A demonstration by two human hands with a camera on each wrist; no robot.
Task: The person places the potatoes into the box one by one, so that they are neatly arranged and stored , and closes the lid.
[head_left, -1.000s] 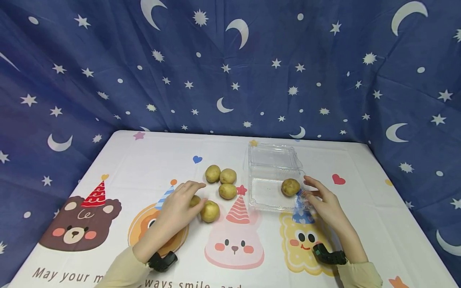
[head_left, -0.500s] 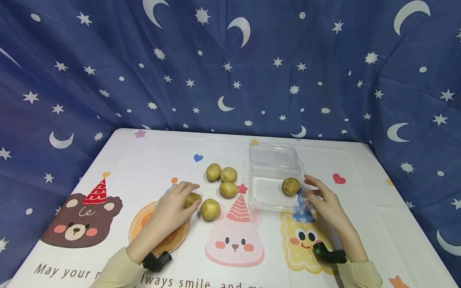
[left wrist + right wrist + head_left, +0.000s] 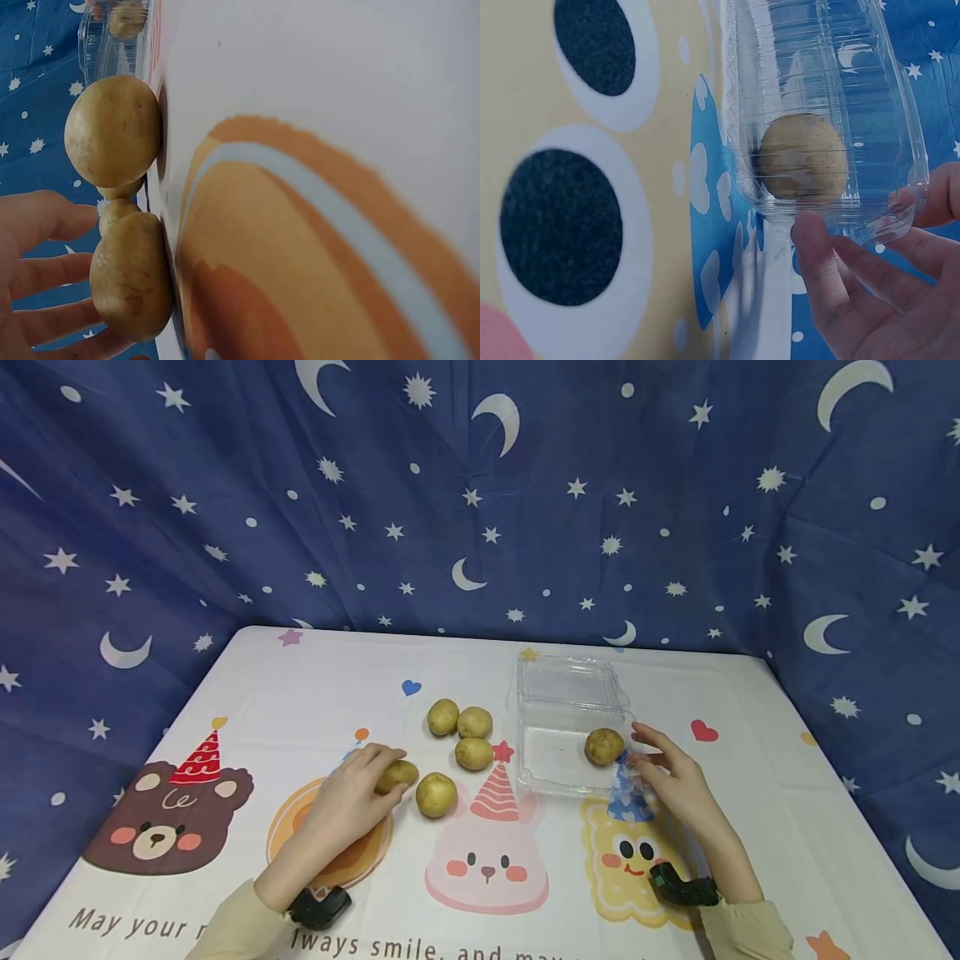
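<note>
In the head view my left hand (image 3: pixel 352 793) is around the left side of a potato (image 3: pixel 397 775) on the table. The left wrist view shows its fingers (image 3: pixel 56 274) loosely spread behind this potato, with the thumb apart from it. Close to its right lies another potato (image 3: pixel 437 795). My right hand (image 3: pixel 675 777) holds the right edge of an open clear plastic container (image 3: pixel 551 777), thumb at the outer wall and fingers at the rim in the right wrist view. One potato (image 3: pixel 604 747) sits inside the container, at its right side.
Three more potatoes, including the nearest one (image 3: pixel 474 753), lie grouped left of the container. The container's lid (image 3: pixel 566 683) is folded back toward the far table edge. A white printed cloth (image 3: pixel 787 793) covers the table, and a starry blue curtain (image 3: pixel 547 527) hangs behind.
My left hand has drawn back slightly to the left, uncovering more of the potato beside it. The right hand, the container and the other potatoes stay in place.
</note>
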